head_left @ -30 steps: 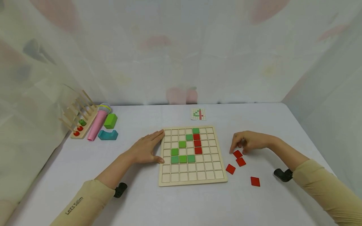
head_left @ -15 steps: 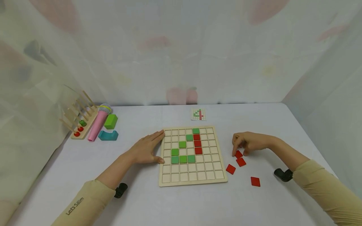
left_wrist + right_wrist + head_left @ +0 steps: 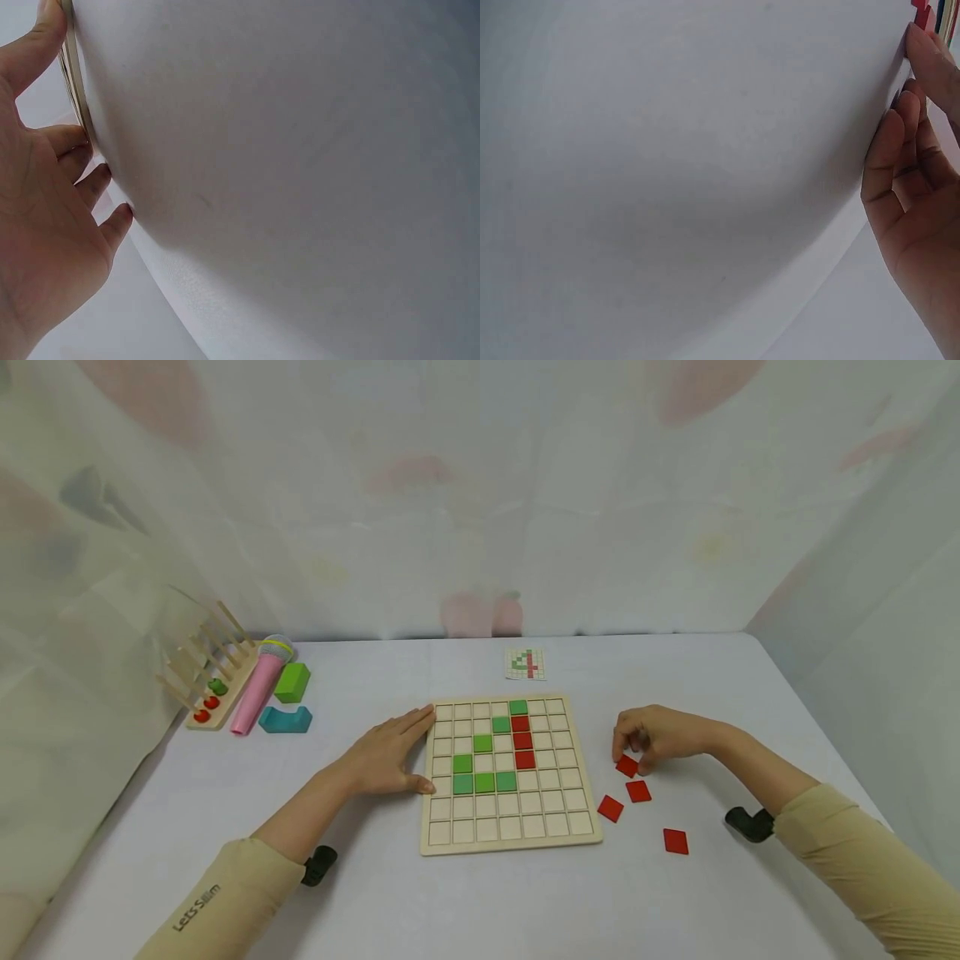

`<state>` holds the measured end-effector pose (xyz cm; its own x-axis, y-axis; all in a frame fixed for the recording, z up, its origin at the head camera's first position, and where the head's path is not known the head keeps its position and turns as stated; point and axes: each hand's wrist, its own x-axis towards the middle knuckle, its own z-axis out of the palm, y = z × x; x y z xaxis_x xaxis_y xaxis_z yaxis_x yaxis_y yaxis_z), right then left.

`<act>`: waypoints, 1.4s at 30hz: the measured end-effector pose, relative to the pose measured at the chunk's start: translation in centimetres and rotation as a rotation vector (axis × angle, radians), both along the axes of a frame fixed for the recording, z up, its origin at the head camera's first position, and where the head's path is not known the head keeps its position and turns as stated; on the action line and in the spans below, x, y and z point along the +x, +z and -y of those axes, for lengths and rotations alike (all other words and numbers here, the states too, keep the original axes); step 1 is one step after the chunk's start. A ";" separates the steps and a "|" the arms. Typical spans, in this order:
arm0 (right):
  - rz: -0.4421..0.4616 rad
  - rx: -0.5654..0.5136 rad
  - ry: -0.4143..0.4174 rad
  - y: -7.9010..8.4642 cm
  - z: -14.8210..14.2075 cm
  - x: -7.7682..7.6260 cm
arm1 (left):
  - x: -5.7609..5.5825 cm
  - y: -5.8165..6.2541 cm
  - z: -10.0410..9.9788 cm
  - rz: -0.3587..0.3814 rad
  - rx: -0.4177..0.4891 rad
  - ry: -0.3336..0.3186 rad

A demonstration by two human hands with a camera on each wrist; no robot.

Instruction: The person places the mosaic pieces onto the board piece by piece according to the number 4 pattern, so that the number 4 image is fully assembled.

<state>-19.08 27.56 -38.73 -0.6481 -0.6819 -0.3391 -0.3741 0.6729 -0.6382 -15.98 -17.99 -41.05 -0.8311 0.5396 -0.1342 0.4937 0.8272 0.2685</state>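
Observation:
A wooden grid board (image 3: 459,822) lies on the table, with green tiles (image 3: 484,782) and a column of three red tiles (image 3: 522,741) set in its cells. Along its left edge rests my left hand (image 3: 382,758), fingers extended and thumb touching the lower part of that edge. In the left wrist view the left hand (image 3: 52,210) has its thumb against the board's side. To the right of the board, my right hand (image 3: 663,732) pinches a red square tile (image 3: 627,766) between finger and thumb. Another red tile (image 3: 638,791) lies just below it.
Two more loose red tiles lie nearer, one by the board (image 3: 611,808) and one farther right (image 3: 676,842). A small pattern card (image 3: 525,664) sits behind the board. At back left are a peg rack (image 3: 238,681), pink toy microphone (image 3: 257,693), green block (image 3: 292,682) and teal block (image 3: 286,720).
My right hand's finger and thumb have closed on the upper red tile, which has shifted slightly. The left hand and the board have stayed put.

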 end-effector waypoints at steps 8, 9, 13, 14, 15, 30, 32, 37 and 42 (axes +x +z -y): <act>-0.049 0.004 -0.060 0.1 0.3 -0.1 | 0.0 0.0 0.0 0.005 0.006 -0.001; -0.045 0.005 -0.070 0.1 0.3 -0.2 | 0.1 0.1 0.0 0.002 0.006 -0.003; -0.046 0.009 -0.082 0.2 0.4 -0.4 | 0.1 0.0 0.0 -0.003 -0.001 -0.005; -0.052 0.010 -0.079 0.2 0.5 -0.4 | 0.1 0.0 0.0 -0.004 -0.001 -0.005; -0.055 0.011 -0.077 0.2 0.5 -0.5 | 0.1 0.0 0.0 -0.004 -0.001 -0.004; -0.047 -0.050 -0.033 1.1 1.8 -0.7 | 0.0 -0.2 0.0 0.009 -0.007 0.011; -0.048 -0.057 -0.032 1.3 2.2 -0.6 | 0.0 -0.2 0.0 0.007 -0.008 0.011; -0.037 -0.087 -0.058 1.6 3.6 -0.2 | 0.0 -0.1 0.0 0.010 -0.008 0.012; -0.014 -0.128 -0.088 1.6 5.1 0.2 | 0.0 -0.1 0.0 0.009 -0.003 0.010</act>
